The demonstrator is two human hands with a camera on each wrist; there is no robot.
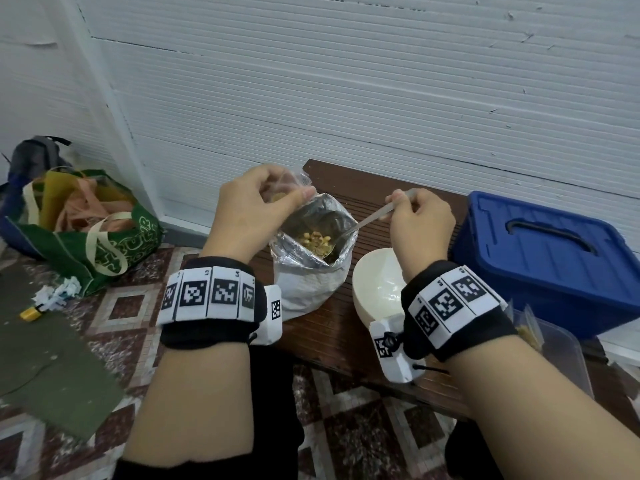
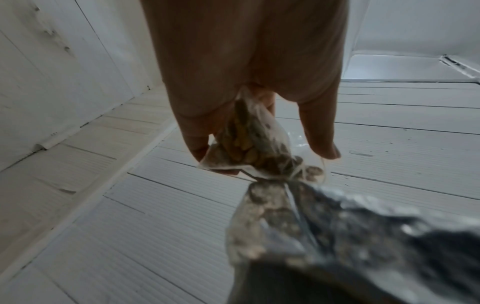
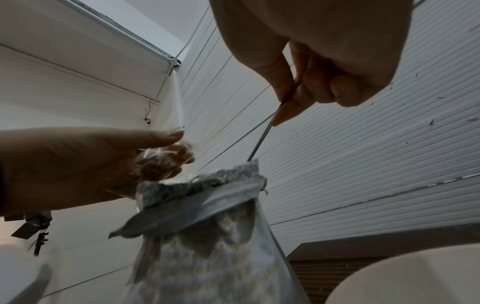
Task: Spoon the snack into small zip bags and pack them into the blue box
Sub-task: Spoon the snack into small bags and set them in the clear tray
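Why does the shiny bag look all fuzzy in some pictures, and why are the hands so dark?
Left wrist view: the foil bag sits right by the lens, so it blurs; the left hand is dark against the bright white wall. Right wrist view: the right hand is backlit too, and the foil bag's front is smeared. Head view: evenly lit and sharp, with curved edges.

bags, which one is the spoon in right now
The foil bag standing on the bench; the spoon dips into its open top. The zip bag is held above.

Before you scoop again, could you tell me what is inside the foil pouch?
Inside the foil pouch: yellowish snack pieces and the spoon bowl. How deep the snack goes is hidden by the pouch walls.
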